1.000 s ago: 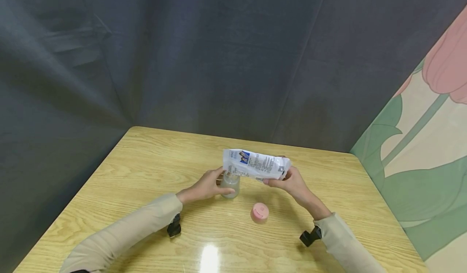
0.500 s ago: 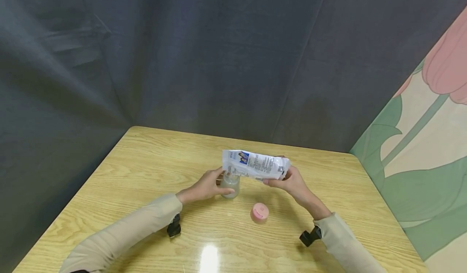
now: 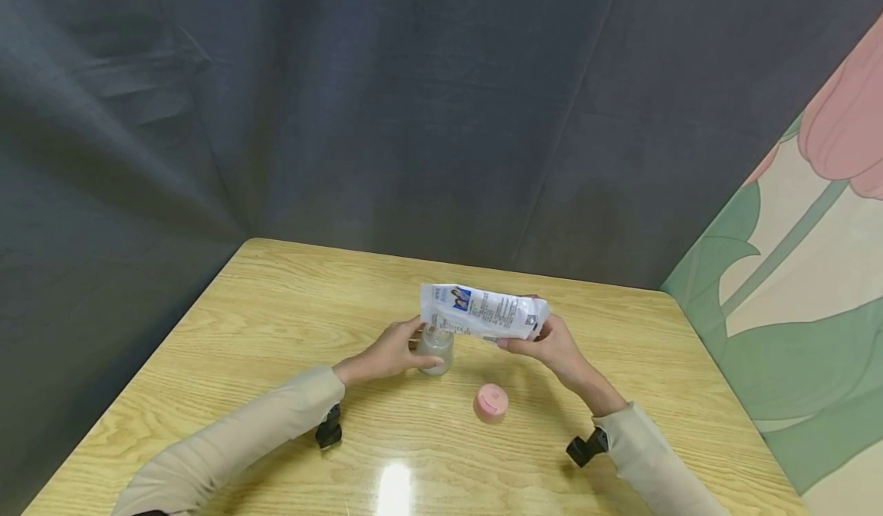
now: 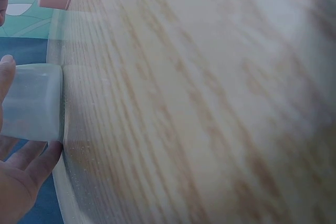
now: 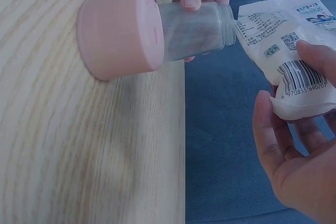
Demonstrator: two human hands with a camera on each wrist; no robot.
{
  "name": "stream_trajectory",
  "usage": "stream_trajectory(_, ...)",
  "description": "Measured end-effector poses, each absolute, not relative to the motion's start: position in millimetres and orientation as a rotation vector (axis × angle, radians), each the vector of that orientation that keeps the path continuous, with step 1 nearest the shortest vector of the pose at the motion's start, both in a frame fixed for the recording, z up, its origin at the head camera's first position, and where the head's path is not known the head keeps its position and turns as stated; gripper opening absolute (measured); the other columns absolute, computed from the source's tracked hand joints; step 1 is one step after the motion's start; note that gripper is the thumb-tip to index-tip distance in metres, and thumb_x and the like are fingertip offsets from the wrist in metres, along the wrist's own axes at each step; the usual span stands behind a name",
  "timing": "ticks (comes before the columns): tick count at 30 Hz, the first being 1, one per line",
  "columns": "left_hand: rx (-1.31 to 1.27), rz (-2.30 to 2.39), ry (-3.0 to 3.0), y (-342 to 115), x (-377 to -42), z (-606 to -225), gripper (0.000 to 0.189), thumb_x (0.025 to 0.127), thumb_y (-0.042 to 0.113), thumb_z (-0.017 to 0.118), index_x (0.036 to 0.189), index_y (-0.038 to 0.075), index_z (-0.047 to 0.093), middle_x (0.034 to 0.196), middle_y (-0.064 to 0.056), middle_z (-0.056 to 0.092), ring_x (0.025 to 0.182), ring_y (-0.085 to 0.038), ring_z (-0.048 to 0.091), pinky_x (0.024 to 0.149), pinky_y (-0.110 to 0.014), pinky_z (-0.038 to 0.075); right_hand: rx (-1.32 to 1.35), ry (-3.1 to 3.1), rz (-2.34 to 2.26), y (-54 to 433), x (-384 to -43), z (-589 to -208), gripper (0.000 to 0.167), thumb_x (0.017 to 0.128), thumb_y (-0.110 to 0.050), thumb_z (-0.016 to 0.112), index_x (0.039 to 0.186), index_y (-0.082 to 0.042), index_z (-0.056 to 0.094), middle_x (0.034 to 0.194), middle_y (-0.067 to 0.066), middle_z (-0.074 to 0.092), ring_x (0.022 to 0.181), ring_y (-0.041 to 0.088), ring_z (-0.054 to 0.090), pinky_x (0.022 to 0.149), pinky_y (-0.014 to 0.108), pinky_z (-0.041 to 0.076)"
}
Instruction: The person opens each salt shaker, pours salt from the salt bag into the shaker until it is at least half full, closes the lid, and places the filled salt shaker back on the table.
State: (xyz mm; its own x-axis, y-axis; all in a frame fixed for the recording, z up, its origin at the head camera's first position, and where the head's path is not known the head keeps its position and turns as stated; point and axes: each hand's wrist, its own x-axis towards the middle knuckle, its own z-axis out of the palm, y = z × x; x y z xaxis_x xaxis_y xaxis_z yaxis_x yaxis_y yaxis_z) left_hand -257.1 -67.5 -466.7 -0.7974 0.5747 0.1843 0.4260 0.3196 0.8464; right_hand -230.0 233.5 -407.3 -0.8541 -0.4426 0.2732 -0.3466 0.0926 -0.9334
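In the head view my left hand (image 3: 389, 351) holds a small clear glass jar (image 3: 436, 356) upright on the table, thumb on the near side and fingers around the far side. The jar's lower part looks pale and cloudy. My right hand (image 3: 552, 345) grips the bottom end of a white printed plastic bag (image 3: 483, 310), which lies tilted nearly level above the table. One corner of the bag meets the jar's open mouth, as the right wrist view of the jar (image 5: 197, 30) also shows. A barcode faces that camera. Close by stands a pink lid (image 3: 491, 402), touched by neither hand.
The wood-grain table (image 3: 276, 294) reaches back to a dark curtain (image 3: 428, 117). A wall panel with painted tulips (image 3: 800, 332) borders the right side. Each sleeved wrist carries a black camera mount (image 3: 329, 428). Light glares off the table's front part.
The bag has shifted a hair to the left and down at its right end. Both hands, the jar and the pink lid stay where they were.
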Motion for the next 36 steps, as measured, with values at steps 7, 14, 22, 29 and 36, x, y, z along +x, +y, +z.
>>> stream_trajectory(7,0.917,1.48,2.427,-67.7,-258.2,-468.1,0.074,0.086,0.021,0.08,0.149,0.008,0.041,0.133,-0.012,0.059,0.118,-0.026,0.059,0.098,-0.038,0.05,-0.825,2.259,-1.904,233.1,-230.0,-407.2,0.054,0.085,0.007,0.073,0.134,-0.004,0.05,0.129,0.009,0.062,0.111,0.026,0.064,0.083,0.038,0.058)
stream_trajectory(14,0.932,1.484,2.428,-67.8,-259.3,-470.1,0.074,0.086,0.022,0.08,0.148,0.008,0.041,0.134,-0.012,0.059,0.118,-0.027,0.059,0.098,-0.04,0.05,-0.814,2.261,-1.913,232.4,-229.9,-406.8,0.055,0.085,0.008,0.073,0.133,-0.004,0.051,0.128,0.008,0.063,0.11,0.025,0.064,0.083,0.038,0.058)
stream_trajectory(22,0.927,1.474,2.437,-67.9,-258.3,-468.4,0.075,0.086,0.022,0.08,0.149,0.008,0.041,0.134,-0.012,0.059,0.119,-0.027,0.059,0.099,-0.039,0.05,-0.821,2.26,-1.916,232.5,-230.1,-406.9,0.055,0.085,0.008,0.073,0.133,-0.004,0.051,0.127,0.008,0.063,0.11,0.025,0.064,0.083,0.038,0.058)
stream_trajectory(29,0.914,1.468,2.438,-67.6,-257.4,-467.4,0.074,0.086,0.021,0.08,0.148,0.007,0.042,0.133,-0.012,0.059,0.118,-0.026,0.06,0.099,-0.038,0.05,-0.805,2.272,-1.896,233.2,-229.4,-407.1,0.056,0.085,0.007,0.073,0.135,-0.005,0.051,0.13,0.009,0.061,0.111,0.026,0.064,0.083,0.039,0.058)
stream_trajectory(36,0.905,1.458,2.44,-67.1,-258.1,-467.5,0.075,0.086,0.021,0.08,0.148,0.007,0.041,0.133,-0.011,0.059,0.118,-0.026,0.06,0.098,-0.037,0.05,-0.791,2.277,-1.888,233.2,-229.3,-406.8,0.055,0.086,0.006,0.073,0.135,-0.005,0.051,0.13,0.01,0.061,0.111,0.026,0.064,0.084,0.039,0.058)
